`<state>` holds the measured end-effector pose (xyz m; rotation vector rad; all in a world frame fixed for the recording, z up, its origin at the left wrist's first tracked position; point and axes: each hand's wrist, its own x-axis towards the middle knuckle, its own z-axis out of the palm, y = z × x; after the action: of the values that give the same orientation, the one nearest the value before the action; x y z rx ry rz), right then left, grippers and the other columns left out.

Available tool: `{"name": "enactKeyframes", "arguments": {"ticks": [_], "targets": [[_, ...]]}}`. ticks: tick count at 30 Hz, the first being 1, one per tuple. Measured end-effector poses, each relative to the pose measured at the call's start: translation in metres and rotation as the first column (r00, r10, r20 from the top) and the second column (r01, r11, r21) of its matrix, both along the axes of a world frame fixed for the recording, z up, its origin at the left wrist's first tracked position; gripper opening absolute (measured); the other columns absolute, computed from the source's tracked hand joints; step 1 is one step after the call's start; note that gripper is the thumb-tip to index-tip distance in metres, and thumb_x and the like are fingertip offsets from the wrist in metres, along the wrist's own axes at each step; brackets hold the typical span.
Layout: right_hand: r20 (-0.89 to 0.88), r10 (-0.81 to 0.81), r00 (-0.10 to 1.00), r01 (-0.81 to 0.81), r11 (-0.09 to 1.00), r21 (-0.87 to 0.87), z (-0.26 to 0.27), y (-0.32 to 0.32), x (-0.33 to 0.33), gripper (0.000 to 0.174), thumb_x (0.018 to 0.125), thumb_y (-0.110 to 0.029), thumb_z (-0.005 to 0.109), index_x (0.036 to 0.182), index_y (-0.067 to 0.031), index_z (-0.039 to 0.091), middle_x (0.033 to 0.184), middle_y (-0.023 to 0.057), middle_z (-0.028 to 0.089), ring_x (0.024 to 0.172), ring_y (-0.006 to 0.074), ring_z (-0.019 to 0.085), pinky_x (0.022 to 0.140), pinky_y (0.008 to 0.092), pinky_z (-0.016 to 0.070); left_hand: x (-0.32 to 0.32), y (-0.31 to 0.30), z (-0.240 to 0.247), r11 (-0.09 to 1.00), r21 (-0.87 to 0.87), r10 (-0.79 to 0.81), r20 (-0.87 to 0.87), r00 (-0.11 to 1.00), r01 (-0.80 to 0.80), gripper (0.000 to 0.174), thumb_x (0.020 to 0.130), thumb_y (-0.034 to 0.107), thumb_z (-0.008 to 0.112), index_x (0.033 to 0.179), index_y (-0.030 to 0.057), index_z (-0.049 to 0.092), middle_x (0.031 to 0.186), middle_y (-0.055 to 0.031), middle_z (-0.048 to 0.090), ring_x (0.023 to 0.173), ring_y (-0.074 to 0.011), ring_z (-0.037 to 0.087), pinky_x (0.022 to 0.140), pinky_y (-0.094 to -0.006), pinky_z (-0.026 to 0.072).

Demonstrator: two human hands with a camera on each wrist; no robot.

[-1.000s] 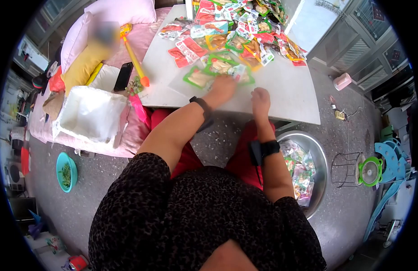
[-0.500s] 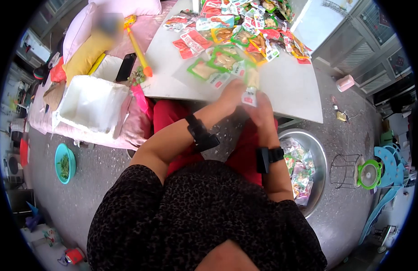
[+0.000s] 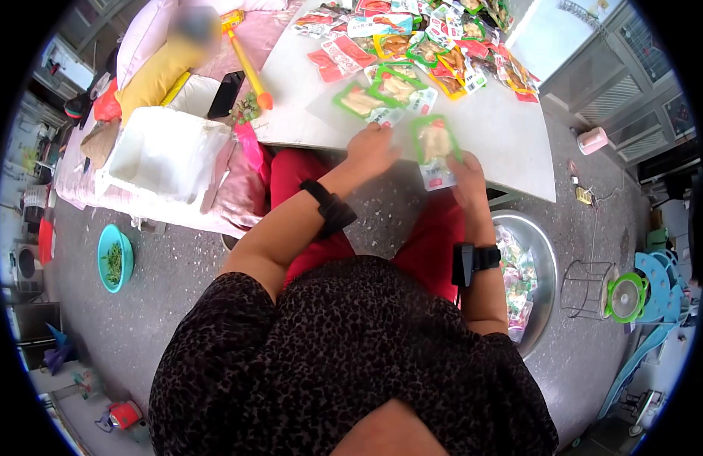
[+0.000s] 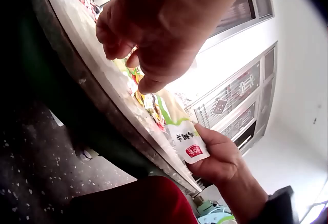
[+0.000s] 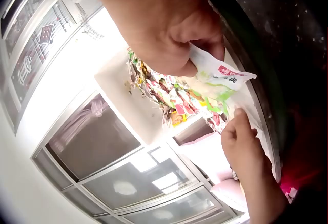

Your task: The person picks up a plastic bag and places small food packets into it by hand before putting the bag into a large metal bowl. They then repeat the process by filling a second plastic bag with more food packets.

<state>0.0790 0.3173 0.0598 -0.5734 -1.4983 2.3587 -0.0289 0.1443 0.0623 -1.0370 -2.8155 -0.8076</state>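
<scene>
My right hand (image 3: 469,178) grips a green-edged plastic food packet (image 3: 435,143) by its lower right edge, over the table's front edge. Pale pieces show through the packet, and its white end carries a red label, seen also in the right wrist view. To the left, my left hand (image 3: 372,150) is slightly blurred, its fingers loosely bent and nothing seen between them in the left wrist view. Just beyond its fingertips lie two similar green-edged packets, the left packet (image 3: 359,100) and the right packet (image 3: 397,85), on the white table (image 3: 511,140).
A heap of colourful packets (image 3: 443,57) covers the table's far side. Beside my right forearm, a metal basin (image 3: 547,304) on the floor holds more packets. On the pink bed at left are a white foam box (image 3: 165,156), a phone (image 3: 227,95) and a yellow toy hammer (image 3: 249,68).
Both hands reached over the packets, then came together at the table's front edge with one packet. Now my right hand holds that packet, and my left hand has moved away to the left.
</scene>
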Motion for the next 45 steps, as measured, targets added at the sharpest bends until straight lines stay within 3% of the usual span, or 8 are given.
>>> {"name": "enactKeyframes", "arguments": {"ticks": [5,8,13,20,23,26,35,45], "targets": [[0.053,0.038,0.998,-0.038,0.999,-0.014,-0.001,0.000,0.000,0.016,0.075,-0.002,0.051,0.090,0.0019,0.049,0.078,0.0070,0.054,0.065,0.0144,0.054,0.055,0.0266,0.0453,-0.010,0.007,-0.010,0.985,-0.171,0.015,0.033,0.999,-0.009,0.024,0.073,0.019,0.043,0.088,0.0034,0.053,0.085,-0.0167,0.052,0.078,-0.0324,0.052,0.066,-0.0407,0.0428],[0.072,0.081,0.994,-0.080,0.997,-0.024,-0.001,0.000,-0.003,0.016,0.075,-0.002,0.051,0.090,0.0021,0.049,0.078,0.0073,0.054,0.066,0.0147,0.054,0.055,0.0268,0.0456,-0.018,0.004,-0.013,0.997,0.061,0.042,0.151,0.988,-0.052,0.023,0.074,0.017,0.042,0.090,0.0040,0.053,0.081,-0.0174,0.053,0.076,-0.0332,0.052,0.066,-0.0413,0.0423],[0.065,0.192,0.979,-0.186,0.979,-0.086,-0.007,-0.002,-0.016,0.015,0.075,-0.001,0.051,0.089,0.0022,0.049,0.078,0.0074,0.054,0.066,0.0153,0.054,0.057,0.0275,0.0459,-0.021,0.000,-0.026,0.985,0.173,-0.018,0.075,0.997,0.005,0.021,0.073,0.014,0.041,0.087,0.0026,0.053,0.079,-0.0191,0.054,0.075,-0.0335,0.052,0.065,-0.0418,0.0416],[0.036,-0.012,0.999,0.012,1.000,0.004,0.001,0.004,-0.019,0.013,0.076,-0.001,0.049,0.088,0.0018,0.050,0.076,0.0070,0.054,0.065,0.0151,0.054,0.057,0.0275,0.0454,-0.025,-0.004,-0.011,0.961,0.270,-0.035,0.316,0.948,-0.055,0.017,0.071,0.013,0.040,0.070,-0.0002,0.051,0.060,-0.0186,0.054,0.052,-0.0296,0.054,0.054,-0.0384,0.0420],[0.036,0.003,0.999,-0.002,1.000,-0.014,0.010,0.002,-0.016,0.011,0.075,-0.001,0.049,0.086,0.0016,0.050,0.075,0.0065,0.054,0.064,0.0146,0.053,0.057,0.0270,0.0451,-0.023,-0.005,-0.007,0.961,0.271,-0.048,0.361,0.931,-0.055,0.016,0.071,0.011,0.040,0.068,-0.0004,0.050,0.058,-0.0180,0.053,0.046,-0.0291,0.053,0.050,-0.0379,0.0414],[0.007,0.042,0.999,-0.042,0.999,-0.032,0.009,-0.003,-0.015,0.012,0.075,-0.002,0.050,0.086,0.0017,0.050,0.073,0.0059,0.054,0.063,0.0138,0.053,0.057,0.0263,0.0448,-0.030,-0.001,-0.011,0.983,0.182,-0.084,0.317,0.945,0.027,0.015,0.071,0.011,0.040,0.068,-0.0005,0.050,0.057,-0.0185,0.053,0.046,-0.0295,0.052,0.050,-0.0387,0.0409],[0.165,0.185,0.969,-0.190,0.982,0.017,0.018,-0.016,-0.018,0.014,0.075,-0.003,0.052,0.088,0.0019,0.051,0.076,0.0069,0.055,0.063,0.0148,0.054,0.056,0.0265,0.0445,-0.013,0.000,-0.007,0.984,0.175,-0.024,0.108,0.994,0.005,0.018,0.073,0.016,0.042,0.076,0.0010,0.052,0.076,-0.0177,0.053,0.073,-0.0338,0.051,0.064,-0.0422,0.0398],[0.107,0.496,0.862,-0.483,0.867,-0.126,-0.014,-0.017,-0.084,0.019,0.072,-0.003,0.053,0.090,0.0007,0.050,0.080,0.0089,0.055,0.069,0.0182,0.056,0.059,0.0311,0.0486,0.015,0.000,0.016,0.993,0.078,-0.090,0.032,0.995,0.087,0.013,0.071,0.014,0.044,0.074,0.0029,0.049,0.076,-0.0176,0.051,0.072,-0.0338,0.051,0.063,-0.0417,0.0409]]}}
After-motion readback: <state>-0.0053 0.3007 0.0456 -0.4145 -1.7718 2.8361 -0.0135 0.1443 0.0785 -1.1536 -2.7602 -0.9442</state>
